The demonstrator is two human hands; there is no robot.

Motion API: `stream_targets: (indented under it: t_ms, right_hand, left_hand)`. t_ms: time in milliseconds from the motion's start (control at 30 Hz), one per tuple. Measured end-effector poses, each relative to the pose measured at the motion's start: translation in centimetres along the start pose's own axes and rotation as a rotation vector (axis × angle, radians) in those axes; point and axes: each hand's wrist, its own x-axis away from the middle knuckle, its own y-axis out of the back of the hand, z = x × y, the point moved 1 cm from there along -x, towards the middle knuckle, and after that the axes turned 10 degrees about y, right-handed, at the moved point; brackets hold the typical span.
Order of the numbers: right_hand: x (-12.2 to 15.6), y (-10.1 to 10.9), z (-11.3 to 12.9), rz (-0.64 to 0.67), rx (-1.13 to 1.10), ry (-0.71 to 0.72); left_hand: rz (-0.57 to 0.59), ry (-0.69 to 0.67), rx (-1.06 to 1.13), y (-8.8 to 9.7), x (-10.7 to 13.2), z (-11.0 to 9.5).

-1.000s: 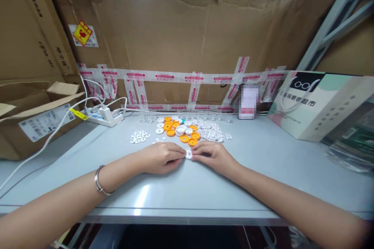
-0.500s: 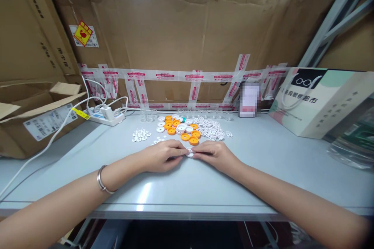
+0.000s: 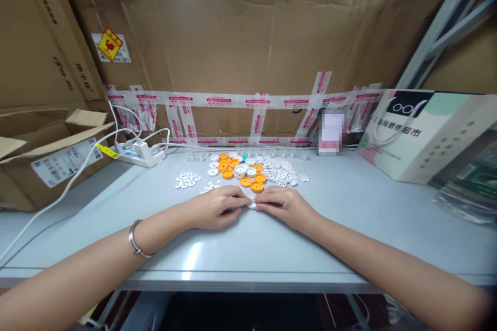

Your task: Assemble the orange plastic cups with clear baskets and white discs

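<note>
Between my hands, low over the front part of the table, is a small white round plastic part (image 3: pixel 252 204), partly hidden by fingertips. My left hand (image 3: pixel 218 207) grips its left side with thumb and fingers. On the opposite side my right hand (image 3: pixel 285 204) pinches it too. Just beyond the fingers lie several orange round caps (image 3: pixel 257 186) and white round caps (image 3: pixel 240 170). A heap of flat white cut-out pieces (image 3: pixel 280 171) spreads to their right. Small white knob-like parts (image 3: pixel 188 179) form a group on the left, with tiny white bits (image 3: pixel 212 185) near my left hand.
Clear small cups (image 3: pixel 199 153) line the back of the table. A power strip (image 3: pixel 142 154) with white cables and an open cardboard box (image 3: pixel 50 160) stand left. Toward the right are a phone (image 3: pixel 331 134), a paper bag (image 3: pixel 407 134) and a large clear bottle (image 3: pixel 468 191).
</note>
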Motion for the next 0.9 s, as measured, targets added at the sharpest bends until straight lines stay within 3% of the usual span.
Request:
stream_targets:
  t_ms: [400,733,833,900]
  right_hand:
    - [0.2,-0.3,0.2,0.046,0.121,0.114]
    - [0.1,-0.1,0.5,0.049,0.102,0.087]
    - [-0.1,0.0,0.4,0.038,0.052,0.052]
    - [-0.1,0.1,0.3,0.027,0.024,0.033]
  left_hand:
    - [-0.006,-0.040,-0.128,-0.3,0.0,-0.3]
    - [-0.021,-0.047,-0.203,-0.8,0.1,-0.5]
    - [-0.033,-0.051,-0.182,-0.2,0.0,-0.4]
    - [-0.098,-0.032,-0.138,1.1,0.0,0.1]
